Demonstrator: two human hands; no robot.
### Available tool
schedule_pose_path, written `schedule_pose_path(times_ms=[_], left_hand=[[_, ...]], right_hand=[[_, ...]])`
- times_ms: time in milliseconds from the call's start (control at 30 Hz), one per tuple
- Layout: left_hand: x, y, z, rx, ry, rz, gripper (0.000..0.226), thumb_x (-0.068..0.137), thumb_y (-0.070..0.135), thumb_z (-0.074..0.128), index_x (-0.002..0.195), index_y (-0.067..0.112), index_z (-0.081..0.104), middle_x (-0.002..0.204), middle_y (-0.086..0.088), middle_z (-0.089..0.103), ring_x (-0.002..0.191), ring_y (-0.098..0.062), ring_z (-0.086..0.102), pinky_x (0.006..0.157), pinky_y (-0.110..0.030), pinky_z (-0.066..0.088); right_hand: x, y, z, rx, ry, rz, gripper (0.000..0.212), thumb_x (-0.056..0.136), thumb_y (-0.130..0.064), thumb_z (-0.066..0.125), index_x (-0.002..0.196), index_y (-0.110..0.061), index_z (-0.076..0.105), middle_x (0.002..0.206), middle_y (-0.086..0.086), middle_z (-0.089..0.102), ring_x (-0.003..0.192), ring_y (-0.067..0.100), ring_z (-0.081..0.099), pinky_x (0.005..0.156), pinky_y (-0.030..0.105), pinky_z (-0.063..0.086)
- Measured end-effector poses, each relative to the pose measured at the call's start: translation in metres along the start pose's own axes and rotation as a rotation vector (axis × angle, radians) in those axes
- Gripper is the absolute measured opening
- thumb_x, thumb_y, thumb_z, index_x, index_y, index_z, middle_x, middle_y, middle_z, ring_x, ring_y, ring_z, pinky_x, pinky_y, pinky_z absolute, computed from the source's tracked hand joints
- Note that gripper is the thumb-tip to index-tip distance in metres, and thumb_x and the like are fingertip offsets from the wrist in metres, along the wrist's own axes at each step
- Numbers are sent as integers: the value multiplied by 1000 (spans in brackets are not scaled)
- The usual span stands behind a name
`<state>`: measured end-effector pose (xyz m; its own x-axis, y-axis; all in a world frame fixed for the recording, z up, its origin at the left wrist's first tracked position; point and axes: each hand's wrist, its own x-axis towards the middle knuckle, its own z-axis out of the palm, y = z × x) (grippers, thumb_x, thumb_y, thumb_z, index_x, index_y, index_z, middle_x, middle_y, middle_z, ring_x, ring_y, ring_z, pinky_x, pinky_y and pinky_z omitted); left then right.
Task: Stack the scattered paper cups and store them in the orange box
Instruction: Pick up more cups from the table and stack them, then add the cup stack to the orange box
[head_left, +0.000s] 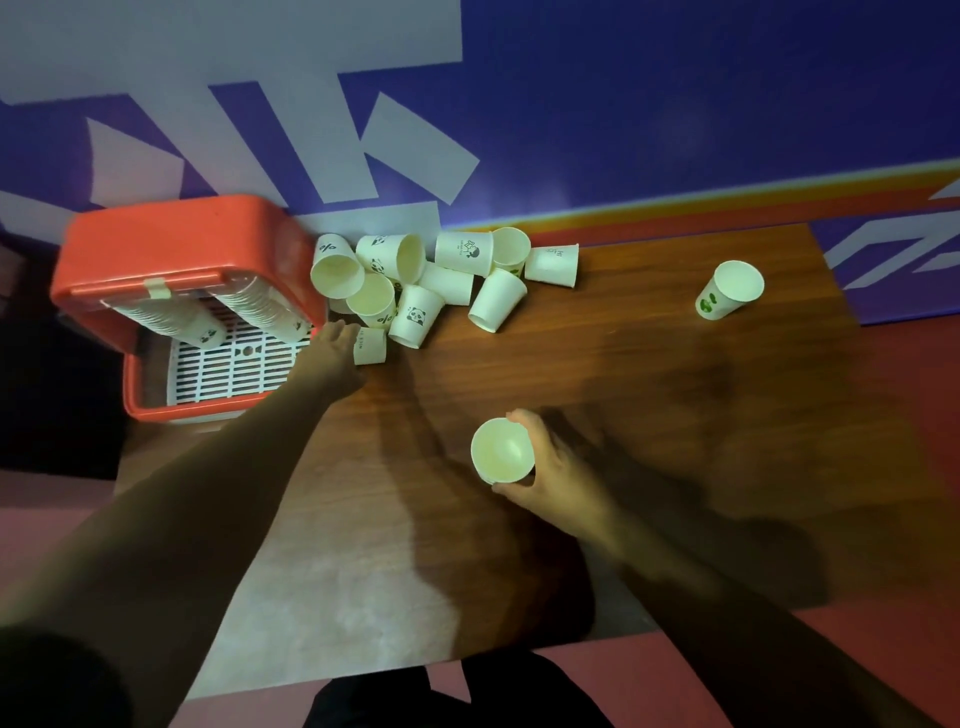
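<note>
Several white paper cups (415, 270) lie heaped on the wooden table by the wall. One cup (730, 291) stands apart at the right. The orange box (171, 244) sits at the table's left end with its lid up, and two long stacks of cups (260, 306) lie inside on a white grate. My left hand (332, 353) reaches to the near edge of the heap and grips a small cup (370, 345) lying on its side. My right hand (550, 467) holds an upright cup (501, 449) over the middle of the table; whether more are nested inside it I cannot tell.
The brown wooden table (649, 395) runs along a blue and white wall (623, 104). Its front edge lies close to my body, with red floor (909, 571) beyond the right end.
</note>
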<state>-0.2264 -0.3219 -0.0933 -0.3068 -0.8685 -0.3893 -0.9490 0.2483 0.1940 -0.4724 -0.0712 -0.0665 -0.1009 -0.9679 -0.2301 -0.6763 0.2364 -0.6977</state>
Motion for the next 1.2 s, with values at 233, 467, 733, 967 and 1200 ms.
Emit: schedule_pose_path(times_ms=[233,467,733,967,1200], left_hand=[[4,-2,9,346,44,21,68,85,21,72,145,13,43,132,-20,43,128,-39,41,109,-51,37],[-6,-16,22,496,33,158,52,89,27,67,136,18,46,137,-17,43,131,-36,40,113,-48,32],[-60,-39,43,285,-145,279,82,84,54,69,152,25,33,150,-12,40,140,-33,37,118,-49,26],[-110,-89,27,-656,-116,5,74,74,39,72,139,22,41,124,-6,44,119,-28,51,92,-39,51],[-139,-126,-41,-1168,22,88,47,74,47,77,107,23,57,106,7,67,97,-10,65,80,-32,56]], right_hand=[[5,-5,13,138,13,58,85,71,-32,82,137,-41,28,136,-14,46,122,9,47,99,27,44],[11,-21,29,164,45,52,88,71,-28,82,139,-45,28,140,-18,44,126,5,44,105,26,42],[19,-55,58,272,93,117,88,70,-19,84,142,-31,35,135,-14,48,119,-2,45,99,17,40],[31,-88,88,225,63,85,93,68,-17,85,143,-30,31,132,-18,41,120,-7,37,100,19,43],[47,-139,117,188,-45,85,98,68,-26,84,145,-35,24,133,-15,44,118,2,44,101,31,47]])
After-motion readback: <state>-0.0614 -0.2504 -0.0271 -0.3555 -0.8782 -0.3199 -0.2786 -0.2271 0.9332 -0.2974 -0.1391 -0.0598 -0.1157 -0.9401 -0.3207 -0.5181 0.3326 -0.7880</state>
